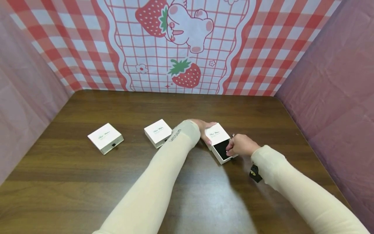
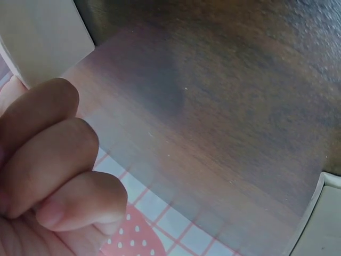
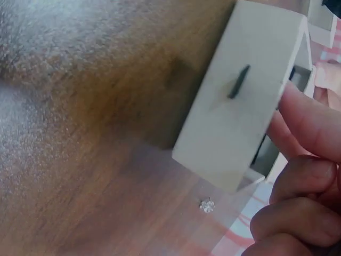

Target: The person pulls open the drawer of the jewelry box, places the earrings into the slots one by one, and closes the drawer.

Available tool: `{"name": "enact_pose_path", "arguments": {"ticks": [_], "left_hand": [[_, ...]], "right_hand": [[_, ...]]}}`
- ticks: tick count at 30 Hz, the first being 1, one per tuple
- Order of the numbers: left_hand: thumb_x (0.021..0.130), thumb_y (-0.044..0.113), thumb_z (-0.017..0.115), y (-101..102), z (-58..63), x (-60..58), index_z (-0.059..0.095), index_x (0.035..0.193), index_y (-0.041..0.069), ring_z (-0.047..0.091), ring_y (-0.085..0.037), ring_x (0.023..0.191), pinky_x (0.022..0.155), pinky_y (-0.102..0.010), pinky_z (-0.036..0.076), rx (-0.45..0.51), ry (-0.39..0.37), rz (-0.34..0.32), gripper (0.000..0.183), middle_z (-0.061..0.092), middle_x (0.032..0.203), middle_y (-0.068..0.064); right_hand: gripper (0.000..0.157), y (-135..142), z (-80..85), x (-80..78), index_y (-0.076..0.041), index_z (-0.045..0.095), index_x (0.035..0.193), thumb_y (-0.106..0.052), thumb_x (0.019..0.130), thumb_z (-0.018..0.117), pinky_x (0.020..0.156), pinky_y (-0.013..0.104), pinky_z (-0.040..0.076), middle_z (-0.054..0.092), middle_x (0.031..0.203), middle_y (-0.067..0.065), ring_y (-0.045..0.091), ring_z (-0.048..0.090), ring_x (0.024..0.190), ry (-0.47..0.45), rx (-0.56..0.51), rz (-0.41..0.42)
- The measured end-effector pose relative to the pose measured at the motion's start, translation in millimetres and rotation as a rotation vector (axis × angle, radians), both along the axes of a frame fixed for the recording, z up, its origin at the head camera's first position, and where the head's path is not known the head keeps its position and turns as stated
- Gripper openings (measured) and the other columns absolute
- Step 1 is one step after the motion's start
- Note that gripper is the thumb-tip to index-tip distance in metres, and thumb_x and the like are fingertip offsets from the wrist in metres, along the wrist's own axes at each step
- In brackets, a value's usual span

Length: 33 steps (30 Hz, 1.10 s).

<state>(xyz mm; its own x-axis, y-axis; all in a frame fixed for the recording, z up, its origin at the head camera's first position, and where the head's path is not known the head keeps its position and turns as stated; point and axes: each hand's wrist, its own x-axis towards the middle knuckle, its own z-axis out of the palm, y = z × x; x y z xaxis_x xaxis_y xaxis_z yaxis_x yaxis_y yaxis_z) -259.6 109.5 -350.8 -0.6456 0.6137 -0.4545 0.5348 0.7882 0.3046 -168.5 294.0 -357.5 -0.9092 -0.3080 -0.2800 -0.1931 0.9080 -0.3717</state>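
Note:
My left hand (image 1: 203, 128) grips the lidded sleeve of a white drawer box (image 1: 217, 134), thumb on the near side and fingers at the far side. In the left wrist view its other fingers are curled beside that box (image 2: 45, 37). The drawer (image 3: 229, 112) is pulled partly out, showing a black lining (image 1: 219, 149). My right hand (image 1: 242, 145) has thumb and fingertips pinched together over the lining; a tiny pale speck shows at the tips, mostly hidden. Beside the box, a sparkling flower-shaped stud (image 3: 206, 205) lies on the table.
Two more white boxes, both shut, sit on the brown wooden table (image 1: 117, 182): one at the left (image 1: 105, 136), one at the middle (image 1: 158, 131), close to my left sleeve. A checked strawberry cloth (image 1: 187, 74) hangs behind the table.

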Motion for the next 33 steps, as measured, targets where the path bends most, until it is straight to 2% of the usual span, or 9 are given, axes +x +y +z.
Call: {"name": "enact_pose_path", "arguments": {"ticks": [6,13,22,33], "left_hand": [[0.080,0.050,0.073,2,-3.3,-2.1,0.013,0.154,0.034,0.040,-0.017,0.132,0.106,-0.033,0.032,-0.012,0.004,-0.001,0.097,0.038,0.151,-0.002],[0.082,0.046,0.073,-1,0.7,1.4,0.015,0.155,0.028,0.040,-0.019,0.132,0.106,-0.032,0.031,0.036,0.000,-0.037,0.095,0.039,0.150,-0.005],[0.081,0.046,0.074,-1,-0.7,0.7,0.015,0.155,0.030,0.040,-0.018,0.132,0.105,-0.032,0.032,0.038,-0.009,-0.018,0.096,0.040,0.149,-0.004],[0.081,0.044,0.075,-1,-2.1,0.0,0.015,0.155,0.029,0.038,-0.018,0.133,0.106,-0.030,0.030,0.050,-0.024,-0.021,0.096,0.038,0.150,-0.004]], "right_hand": [[0.011,11,-3.5,-2.4,-0.001,0.076,0.082,-0.011,0.082,0.072,0.066,0.028,0.045,0.072,0.077,0.004,0.009,0.054,0.071,0.040,-0.053,-0.020],[0.011,15,-9.8,1.5,0.000,0.075,0.081,-0.011,0.079,0.073,0.067,0.030,0.046,0.072,0.076,0.006,0.008,0.055,0.070,0.051,-0.098,-0.050],[0.010,15,-15.3,5.1,0.000,0.075,0.080,-0.009,0.079,0.070,0.062,0.028,0.044,0.072,0.074,0.005,0.006,0.051,0.064,0.071,-0.120,-0.074],[0.011,12,-17.1,6.6,0.000,0.075,0.079,-0.011,0.079,0.072,0.063,0.028,0.043,0.072,0.074,0.005,0.007,0.051,0.065,0.072,-0.142,-0.099]]}}
